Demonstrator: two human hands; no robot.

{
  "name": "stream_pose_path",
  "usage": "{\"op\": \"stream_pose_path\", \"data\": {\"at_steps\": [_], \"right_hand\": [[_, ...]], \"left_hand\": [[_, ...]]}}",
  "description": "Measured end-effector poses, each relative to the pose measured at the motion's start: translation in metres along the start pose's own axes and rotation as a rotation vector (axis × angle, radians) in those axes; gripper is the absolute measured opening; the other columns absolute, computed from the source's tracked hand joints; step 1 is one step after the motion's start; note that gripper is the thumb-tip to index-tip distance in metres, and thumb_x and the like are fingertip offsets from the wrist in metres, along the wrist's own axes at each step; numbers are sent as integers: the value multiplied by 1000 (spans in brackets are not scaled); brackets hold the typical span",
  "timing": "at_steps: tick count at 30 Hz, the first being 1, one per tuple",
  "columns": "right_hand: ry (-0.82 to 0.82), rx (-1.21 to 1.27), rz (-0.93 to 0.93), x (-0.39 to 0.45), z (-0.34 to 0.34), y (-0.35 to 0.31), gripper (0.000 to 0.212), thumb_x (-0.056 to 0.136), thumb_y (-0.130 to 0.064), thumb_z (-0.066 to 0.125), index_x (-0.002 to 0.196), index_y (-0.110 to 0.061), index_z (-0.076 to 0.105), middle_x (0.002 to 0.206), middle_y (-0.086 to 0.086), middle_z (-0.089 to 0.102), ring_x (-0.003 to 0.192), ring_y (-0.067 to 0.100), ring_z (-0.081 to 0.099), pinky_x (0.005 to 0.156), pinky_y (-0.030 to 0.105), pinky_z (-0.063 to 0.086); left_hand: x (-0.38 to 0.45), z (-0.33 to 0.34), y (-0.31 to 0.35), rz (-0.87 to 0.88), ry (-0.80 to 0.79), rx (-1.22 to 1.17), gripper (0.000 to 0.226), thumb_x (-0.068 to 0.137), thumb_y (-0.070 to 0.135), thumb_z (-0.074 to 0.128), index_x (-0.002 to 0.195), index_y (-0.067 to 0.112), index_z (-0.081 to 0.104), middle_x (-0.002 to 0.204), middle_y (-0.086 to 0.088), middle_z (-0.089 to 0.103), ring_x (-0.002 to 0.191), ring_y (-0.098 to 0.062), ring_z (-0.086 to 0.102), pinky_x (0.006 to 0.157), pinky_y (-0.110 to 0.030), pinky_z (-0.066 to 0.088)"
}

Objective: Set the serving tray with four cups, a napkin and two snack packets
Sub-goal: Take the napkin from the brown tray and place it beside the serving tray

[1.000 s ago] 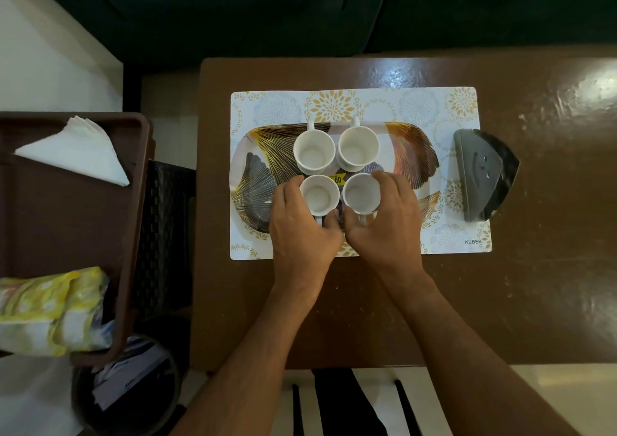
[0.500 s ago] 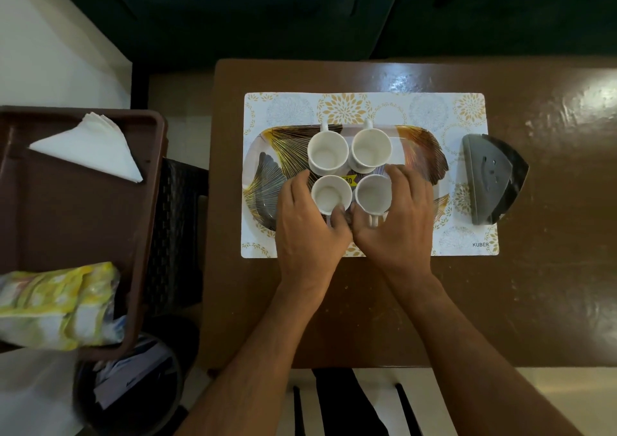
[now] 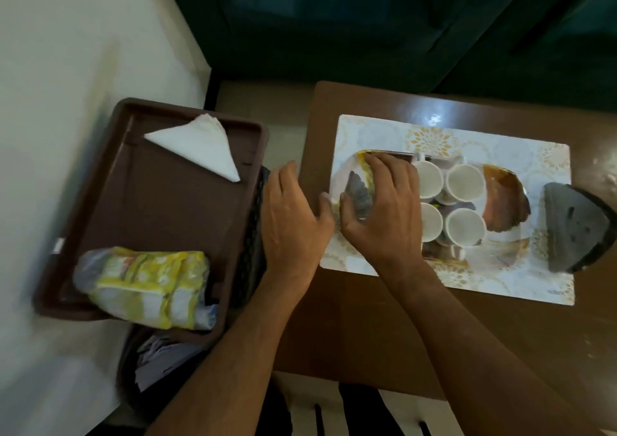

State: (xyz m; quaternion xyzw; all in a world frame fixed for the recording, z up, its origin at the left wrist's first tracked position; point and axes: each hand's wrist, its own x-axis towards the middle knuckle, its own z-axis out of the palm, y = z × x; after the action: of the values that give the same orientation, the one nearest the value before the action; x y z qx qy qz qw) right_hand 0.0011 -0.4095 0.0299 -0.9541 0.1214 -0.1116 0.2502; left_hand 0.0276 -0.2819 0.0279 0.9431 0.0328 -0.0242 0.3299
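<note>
Four white cups [image 3: 464,182] stand close together on the leaf-patterned serving tray [image 3: 504,198], which rests on a floral placemat [image 3: 377,131]. My right hand [image 3: 384,208] hovers over the tray's left end, fingers spread, holding nothing. My left hand [image 3: 293,218] is open between the table's left edge and a brown crate [image 3: 160,215]. In that crate lie a folded white napkin [image 3: 200,146] at the back and yellow-and-white snack packets [image 3: 143,285] at the front.
A dark grey napkin holder [image 3: 574,231] lies on the placemat's right end. The brown table [image 3: 367,328] extends towards me. Below the crate stands a dark bin [image 3: 160,362] with papers. A white wall is on the left.
Both hands have let go of the two near cups and moved left. The view has swung left, so the crate now sits near the middle.
</note>
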Motion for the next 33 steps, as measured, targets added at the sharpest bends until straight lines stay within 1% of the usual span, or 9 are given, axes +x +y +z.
{"op": "stream_pose_path", "data": {"at_steps": [4,7,10,17,20,23,27,30,33], "right_hand": [[-88,29,-34,20,40,-56,58,86,-29,73,135,-1,60,133,17,63,126,33,55,108,39,44],[-152,70,-48,34,69,-90,56,87,-24,76,136,-3,59,134,16,62,127,31,55,107,37,46],[-200,106,-38,52,99,-119,55,89,-22,76,138,-6,58,137,14,62,129,29,56,110,30,39],[-271,146,29,88,161,-161,41,94,-17,71,132,-7,63,134,10,66,125,25,60,109,32,45],[-276,97,105,101,182,-170,34,95,-18,69,127,-7,67,127,8,71,118,23,64,98,24,42],[-245,54,153,108,195,-170,29,93,-18,71,120,-7,70,117,7,74,109,22,67,90,20,36],[-228,91,195,108,203,-172,33,90,-15,75,121,-7,68,120,8,73,110,22,68,98,29,54],[-224,132,196,106,206,-175,37,90,-12,74,125,-8,65,125,7,72,115,21,67,103,35,56],[-214,193,223,105,208,-176,38,89,-5,73,126,-10,64,123,5,72,112,18,67,100,34,58]], "left_hand": [[30,-36,-48,-59,54,7,59,94,28,72,145,9,50,140,-9,57,129,-23,57,102,-34,54],[51,-57,-79,-116,78,11,57,94,25,72,144,8,51,136,-10,59,126,-24,58,95,-28,48],[74,-70,-107,-170,90,10,54,93,22,72,142,9,53,134,-8,59,124,-23,58,91,-21,39],[112,-80,-150,-258,52,-57,50,95,21,70,141,9,55,135,-7,59,125,-24,59,95,-26,43],[124,-78,-165,-259,4,-78,49,97,22,69,142,9,55,135,-7,59,125,-23,59,100,-32,48],[128,-75,-171,-261,-30,-97,47,98,23,67,142,10,56,135,-5,58,123,-21,58,98,-29,47],[129,-74,-174,-258,-36,-117,45,98,22,67,141,12,58,135,-4,57,123,-20,59,99,-30,49],[130,-73,-174,-262,-26,-140,43,97,20,68,139,13,59,135,-3,58,121,-19,60,98,-30,52],[130,-71,-174,-290,-12,-181,42,96,20,69,137,14,60,132,-2,59,114,-17,61,91,-26,50]]}}
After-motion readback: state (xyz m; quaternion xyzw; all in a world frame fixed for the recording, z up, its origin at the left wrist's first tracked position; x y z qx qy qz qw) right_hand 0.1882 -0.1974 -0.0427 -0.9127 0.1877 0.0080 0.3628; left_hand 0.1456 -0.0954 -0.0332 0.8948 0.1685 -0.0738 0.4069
